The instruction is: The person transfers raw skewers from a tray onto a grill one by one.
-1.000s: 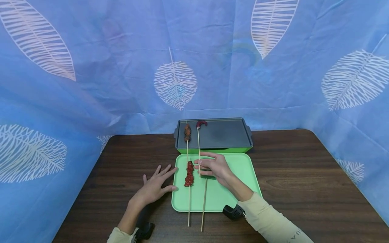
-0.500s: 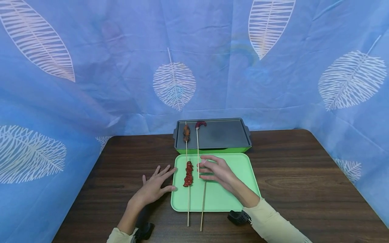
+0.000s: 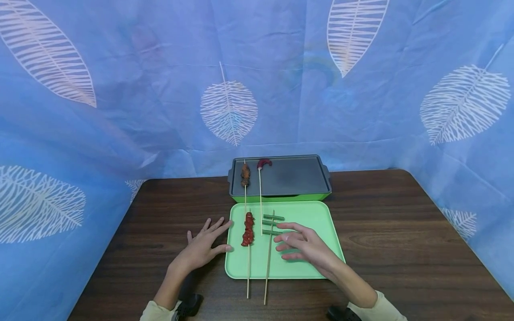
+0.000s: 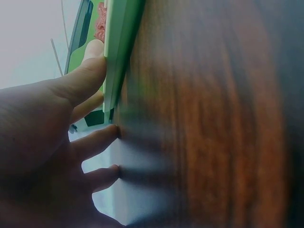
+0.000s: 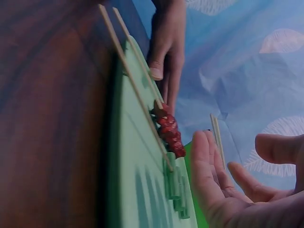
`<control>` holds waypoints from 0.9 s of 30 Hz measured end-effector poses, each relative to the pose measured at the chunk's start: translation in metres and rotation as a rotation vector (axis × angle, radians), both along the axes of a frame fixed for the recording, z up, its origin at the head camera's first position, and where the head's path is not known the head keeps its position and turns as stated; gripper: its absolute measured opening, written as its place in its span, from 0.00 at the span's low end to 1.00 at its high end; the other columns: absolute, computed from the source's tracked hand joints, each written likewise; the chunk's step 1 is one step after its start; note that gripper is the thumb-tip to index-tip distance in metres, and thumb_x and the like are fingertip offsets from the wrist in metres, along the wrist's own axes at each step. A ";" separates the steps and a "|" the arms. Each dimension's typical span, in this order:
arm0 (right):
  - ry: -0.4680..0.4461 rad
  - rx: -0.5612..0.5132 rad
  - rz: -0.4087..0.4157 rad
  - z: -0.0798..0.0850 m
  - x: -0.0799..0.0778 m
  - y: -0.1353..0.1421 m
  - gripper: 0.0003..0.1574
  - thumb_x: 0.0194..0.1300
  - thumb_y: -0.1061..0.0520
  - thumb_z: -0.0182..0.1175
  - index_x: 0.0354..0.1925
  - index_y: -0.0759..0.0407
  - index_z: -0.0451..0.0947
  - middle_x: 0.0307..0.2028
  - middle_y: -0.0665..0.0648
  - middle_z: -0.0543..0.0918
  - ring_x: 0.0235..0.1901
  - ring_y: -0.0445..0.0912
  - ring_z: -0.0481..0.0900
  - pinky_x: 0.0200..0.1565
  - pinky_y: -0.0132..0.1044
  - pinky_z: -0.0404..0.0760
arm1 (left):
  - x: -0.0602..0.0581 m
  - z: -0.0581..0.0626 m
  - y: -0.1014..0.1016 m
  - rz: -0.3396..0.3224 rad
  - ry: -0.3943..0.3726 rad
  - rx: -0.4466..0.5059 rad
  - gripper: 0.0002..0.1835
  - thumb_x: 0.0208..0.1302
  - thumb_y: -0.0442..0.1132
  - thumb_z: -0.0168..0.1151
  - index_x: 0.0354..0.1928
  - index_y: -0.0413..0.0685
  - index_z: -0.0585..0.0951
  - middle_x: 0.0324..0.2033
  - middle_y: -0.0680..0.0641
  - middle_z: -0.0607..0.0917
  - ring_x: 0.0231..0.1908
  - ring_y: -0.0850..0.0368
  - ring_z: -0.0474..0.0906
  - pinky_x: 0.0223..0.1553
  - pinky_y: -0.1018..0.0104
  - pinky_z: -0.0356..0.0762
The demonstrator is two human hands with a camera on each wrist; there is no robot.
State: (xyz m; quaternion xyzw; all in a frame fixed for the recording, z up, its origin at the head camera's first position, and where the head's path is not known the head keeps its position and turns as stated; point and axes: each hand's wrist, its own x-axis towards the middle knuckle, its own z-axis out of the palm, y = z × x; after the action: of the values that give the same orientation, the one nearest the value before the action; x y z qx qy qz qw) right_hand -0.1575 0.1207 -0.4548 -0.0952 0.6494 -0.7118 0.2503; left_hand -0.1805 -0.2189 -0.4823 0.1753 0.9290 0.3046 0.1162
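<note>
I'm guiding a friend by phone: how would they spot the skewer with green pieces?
On the brown table, find the pale green tray. The green skewer lies there, right of the red skewer, its bare stick overhanging the near edge. Unlike that one's red chunks, it carries three separate green bars set crosswise.

We seem to be in a small staged set: blue cloth [image 3: 281,111] printed with white leaves [image 3: 229,112] hangs in folds behind and along both sides of a dark wood-grain table [image 3: 401,223]. A griddle [image 3: 293,174], green tray [image 3: 309,210] and skewers [image 3: 248,231] suggest cooking, but we cannot tell what room the cloth hides.
</note>
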 end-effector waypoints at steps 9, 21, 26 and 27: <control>-0.076 -0.016 0.062 -0.008 0.031 0.015 0.40 0.79 0.53 0.57 0.77 0.69 0.55 0.61 0.71 0.78 0.55 0.58 0.84 0.51 0.51 0.85 | 0.000 -0.001 -0.001 0.006 0.002 -0.012 0.40 0.70 0.58 0.64 0.80 0.59 0.64 0.79 0.42 0.57 0.78 0.31 0.38 0.56 0.11 0.27; -0.296 -0.263 0.159 -0.021 0.053 0.015 0.44 0.83 0.55 0.49 0.81 0.67 0.38 0.71 0.71 0.68 0.65 0.65 0.75 0.57 0.57 0.80 | 0.000 0.000 0.000 0.001 0.003 -0.004 0.40 0.70 0.56 0.64 0.80 0.58 0.64 0.79 0.41 0.57 0.78 0.30 0.39 0.56 0.11 0.27; -0.374 -0.341 0.159 -0.025 0.054 0.006 0.47 0.83 0.56 0.48 0.81 0.65 0.31 0.71 0.71 0.68 0.67 0.66 0.72 0.59 0.59 0.78 | 0.000 0.000 0.000 -0.005 0.003 -0.001 0.39 0.71 0.56 0.64 0.80 0.58 0.64 0.79 0.41 0.56 0.78 0.30 0.38 0.56 0.11 0.27; -0.384 -0.347 0.155 -0.026 0.054 0.004 0.47 0.83 0.56 0.48 0.81 0.65 0.31 0.71 0.70 0.69 0.66 0.66 0.73 0.59 0.59 0.78 | 0.000 -0.001 0.001 -0.005 0.003 -0.003 0.39 0.71 0.56 0.64 0.80 0.58 0.64 0.79 0.41 0.56 0.78 0.30 0.38 0.56 0.11 0.27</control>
State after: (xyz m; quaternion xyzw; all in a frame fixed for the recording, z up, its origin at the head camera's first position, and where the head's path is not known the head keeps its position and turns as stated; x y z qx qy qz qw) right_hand -0.1038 0.1252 -0.4808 -0.0491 0.4490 -0.7963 0.4024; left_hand -0.1804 -0.2183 -0.4829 0.1781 0.9291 0.3026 0.1158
